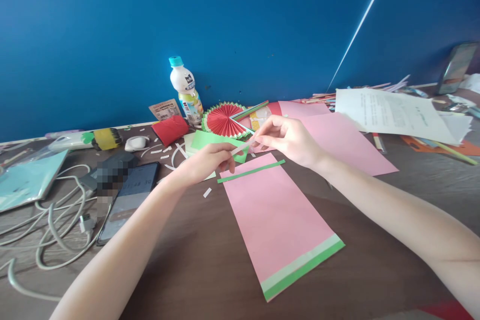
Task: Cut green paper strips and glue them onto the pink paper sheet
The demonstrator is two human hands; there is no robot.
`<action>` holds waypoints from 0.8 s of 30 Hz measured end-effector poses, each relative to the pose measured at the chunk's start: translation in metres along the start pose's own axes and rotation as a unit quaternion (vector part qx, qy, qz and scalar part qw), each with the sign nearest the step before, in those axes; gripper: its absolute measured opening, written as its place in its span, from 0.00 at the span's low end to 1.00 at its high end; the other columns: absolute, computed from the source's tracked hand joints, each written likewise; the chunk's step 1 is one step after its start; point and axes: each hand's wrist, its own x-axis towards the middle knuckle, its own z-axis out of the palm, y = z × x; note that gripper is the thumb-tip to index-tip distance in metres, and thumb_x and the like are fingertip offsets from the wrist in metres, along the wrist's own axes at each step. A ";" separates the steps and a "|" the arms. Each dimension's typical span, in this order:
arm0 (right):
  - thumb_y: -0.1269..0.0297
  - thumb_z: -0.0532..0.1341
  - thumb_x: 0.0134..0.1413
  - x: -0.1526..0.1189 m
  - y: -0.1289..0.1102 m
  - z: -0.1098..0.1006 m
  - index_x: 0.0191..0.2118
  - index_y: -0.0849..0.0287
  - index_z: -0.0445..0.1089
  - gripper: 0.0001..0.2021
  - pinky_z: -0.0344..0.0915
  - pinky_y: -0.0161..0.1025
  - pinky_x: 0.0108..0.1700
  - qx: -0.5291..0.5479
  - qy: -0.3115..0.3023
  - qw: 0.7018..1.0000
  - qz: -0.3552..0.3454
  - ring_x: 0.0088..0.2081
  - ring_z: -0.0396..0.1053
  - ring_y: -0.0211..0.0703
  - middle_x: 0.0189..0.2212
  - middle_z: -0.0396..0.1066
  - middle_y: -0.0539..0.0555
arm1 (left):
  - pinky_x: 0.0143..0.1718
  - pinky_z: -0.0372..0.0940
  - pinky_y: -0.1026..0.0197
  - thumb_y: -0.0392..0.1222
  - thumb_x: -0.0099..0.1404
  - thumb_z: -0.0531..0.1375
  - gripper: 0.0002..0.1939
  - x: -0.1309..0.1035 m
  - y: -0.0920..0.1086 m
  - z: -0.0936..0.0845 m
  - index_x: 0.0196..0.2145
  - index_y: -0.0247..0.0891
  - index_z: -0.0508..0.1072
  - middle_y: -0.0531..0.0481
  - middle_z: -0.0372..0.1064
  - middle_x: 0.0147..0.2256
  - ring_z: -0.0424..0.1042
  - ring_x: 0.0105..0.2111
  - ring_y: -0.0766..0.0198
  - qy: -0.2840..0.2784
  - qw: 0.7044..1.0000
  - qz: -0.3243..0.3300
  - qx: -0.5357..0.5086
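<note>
Between both hands is a narrow pale paper strip (242, 147), raised over the far end of a pink paper sheet (277, 215). My left hand (210, 162) pinches its near-left end, and my right hand (281, 139) pinches the other end. The pink sheet lies flat, with light and dark green bands (305, 265) along its near edge. A thin green strip (253, 171) lies across the sheet's far end and sticks out past both sides. Behind the hands rests a pleated red and green paper fan (225, 119), partly covered by green paper (210, 141).
A bottle (186, 90) stands by the blue wall. On the left are a phone (129, 205), white cables (56, 220), an earbud case (137, 143) and paper scraps (207, 192). Rightward lie more pink paper (348, 145), printed sheets (393, 112) and a propped phone (455, 70).
</note>
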 end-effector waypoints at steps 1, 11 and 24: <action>0.61 0.63 0.48 0.000 0.000 0.000 0.30 0.59 0.66 0.08 0.72 0.44 0.36 0.001 -0.001 1.000 0.000 0.34 0.72 0.43 0.31 0.73 0.54 | 0.28 0.57 0.63 0.38 0.57 0.47 0.10 0.000 0.000 0.000 0.28 0.37 0.67 0.52 0.66 0.22 0.59 0.24 0.67 0.001 1.000 -0.001 -0.001; 0.60 0.63 0.48 0.000 0.000 0.000 0.31 0.59 0.65 0.09 0.73 0.44 0.37 0.005 -0.003 1.000 0.003 0.34 0.72 0.43 0.32 0.73 0.54 | 0.28 0.58 0.63 0.39 0.56 0.48 0.09 0.000 0.003 0.001 0.26 0.37 0.67 0.52 0.67 0.22 0.59 0.24 0.66 0.005 1.000 -0.018 0.008; 0.63 0.62 0.49 -0.003 -0.004 0.000 0.30 0.59 0.65 0.06 0.71 0.43 0.38 0.040 -0.041 0.998 -0.025 0.35 0.73 0.42 0.32 0.74 0.53 | 0.28 0.56 0.64 0.38 0.57 0.49 0.10 -0.001 0.005 0.000 0.25 0.37 0.69 0.54 0.60 0.20 0.58 0.23 0.68 0.007 1.000 0.001 0.006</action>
